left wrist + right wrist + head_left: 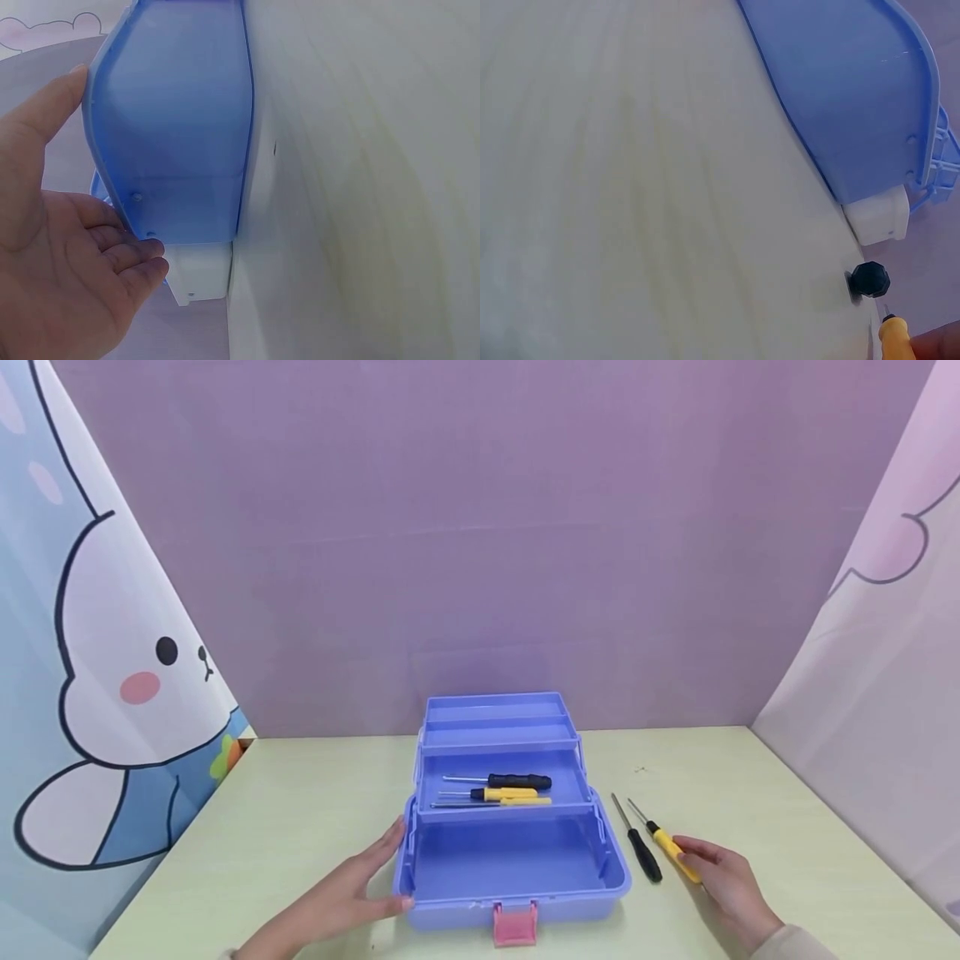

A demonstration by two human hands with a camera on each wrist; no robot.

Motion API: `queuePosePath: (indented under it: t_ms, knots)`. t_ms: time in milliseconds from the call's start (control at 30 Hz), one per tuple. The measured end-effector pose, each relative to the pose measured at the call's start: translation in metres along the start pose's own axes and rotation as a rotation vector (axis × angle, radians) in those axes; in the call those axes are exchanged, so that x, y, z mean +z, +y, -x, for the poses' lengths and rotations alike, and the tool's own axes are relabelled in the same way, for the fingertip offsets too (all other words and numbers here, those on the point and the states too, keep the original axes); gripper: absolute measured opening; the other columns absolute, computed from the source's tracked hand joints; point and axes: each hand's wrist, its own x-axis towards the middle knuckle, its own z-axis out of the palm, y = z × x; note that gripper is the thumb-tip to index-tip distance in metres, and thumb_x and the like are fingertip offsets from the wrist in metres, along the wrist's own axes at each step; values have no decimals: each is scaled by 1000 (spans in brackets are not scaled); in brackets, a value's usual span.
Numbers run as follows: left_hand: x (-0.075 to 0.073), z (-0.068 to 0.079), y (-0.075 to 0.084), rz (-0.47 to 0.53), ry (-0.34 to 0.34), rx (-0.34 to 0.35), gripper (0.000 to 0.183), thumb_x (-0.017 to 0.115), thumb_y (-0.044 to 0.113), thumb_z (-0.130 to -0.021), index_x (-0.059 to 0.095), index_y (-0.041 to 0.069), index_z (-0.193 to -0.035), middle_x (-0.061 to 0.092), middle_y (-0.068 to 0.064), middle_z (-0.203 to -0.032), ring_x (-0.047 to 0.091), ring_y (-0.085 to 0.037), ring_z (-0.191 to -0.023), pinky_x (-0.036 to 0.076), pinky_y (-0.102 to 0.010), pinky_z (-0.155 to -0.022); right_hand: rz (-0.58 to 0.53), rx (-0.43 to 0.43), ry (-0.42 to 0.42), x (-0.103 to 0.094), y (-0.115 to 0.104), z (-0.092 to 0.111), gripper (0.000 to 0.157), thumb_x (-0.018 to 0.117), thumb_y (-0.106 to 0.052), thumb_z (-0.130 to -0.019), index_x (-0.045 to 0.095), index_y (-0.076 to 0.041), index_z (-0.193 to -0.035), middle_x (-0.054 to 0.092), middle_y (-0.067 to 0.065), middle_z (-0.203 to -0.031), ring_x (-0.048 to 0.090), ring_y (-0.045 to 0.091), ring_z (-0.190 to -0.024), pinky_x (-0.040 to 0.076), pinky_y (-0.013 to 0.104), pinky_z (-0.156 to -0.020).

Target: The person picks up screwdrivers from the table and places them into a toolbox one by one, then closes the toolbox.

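Observation:
A blue-purple toolbox [450,912] stands with its tiered trays raised. My left hand [341,889] rests at its left side, thumb and fingers spread along the rim; the left wrist view has the fingertips right at the rim's edge. On the table to the right, my right hand [726,883] pinches the yellow handle of a screwdriver [666,843], whose shaft points away from me. Beside it lies a black-handled screwdriver [645,858]. In the right wrist view the yellow screwdriver [896,341] shows at the bottom edge, with most of the hand out of frame.
Inside the middle tray [465,763] lie a black screwdriver [520,781] and two yellow-handled ones, side by side. The upper tray [495,732] and the deep bottom compartment [510,860] hold nothing visible. A pink latch [515,927] hangs at the front. Purple cloth [495,552] closes off the back.

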Motion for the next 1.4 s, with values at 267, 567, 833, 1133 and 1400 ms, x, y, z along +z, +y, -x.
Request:
queuePosePath:
  t_ms: [267,567,833,1133,1400]
  knots:
    - [0,0,-1,0,1,-2,90,67,38,-86,14,4,-150,12,-15,-157,22,-41,-139,31,-61,-104,-79,-26,-43,-5,2,2,44,61,-14,-90,52,3,-130,63,4,-125,45,-22,-80,42,4,-75]
    - [2,-1,-3,2,-6,-5,89,67,38,-86,14,5,-151,13,-15,-157,22,-40,-140,31,-61,-104,-299,-79,-130,-9,0,0,27,61,-6,-89,66,-23,-110,62,-30,-93,56,-12,-88,49,10,-79]
    - [1,0,-2,-4,-1,1,90,67,37,-86,14,5,-151,13,-15,-157,22,-39,-140,32,-59,-105,-248,-194,-111,-7,-16,-2,35,59,-5,-90,58,1,-124,62,-30,-93,55,-13,-91,48,8,-81]
    - [1,0,-1,24,-13,-15,90,66,38,-87,13,6,-151,12,-15,-157,21,-40,-140,31,-60,-105,-130,-225,-67,-6,-31,-1,42,62,-16,-91,55,5,-127,61,-31,-96,52,-14,-92,43,7,-80]
    - [0,1,0,34,-18,-25,90,66,39,-87,13,6,-151,11,-15,-157,21,-41,-140,30,-62,-104,-143,-255,-64,1,-43,0,42,62,-18,-92,55,4,-127,61,-30,-98,54,-12,-93,44,10,-81]
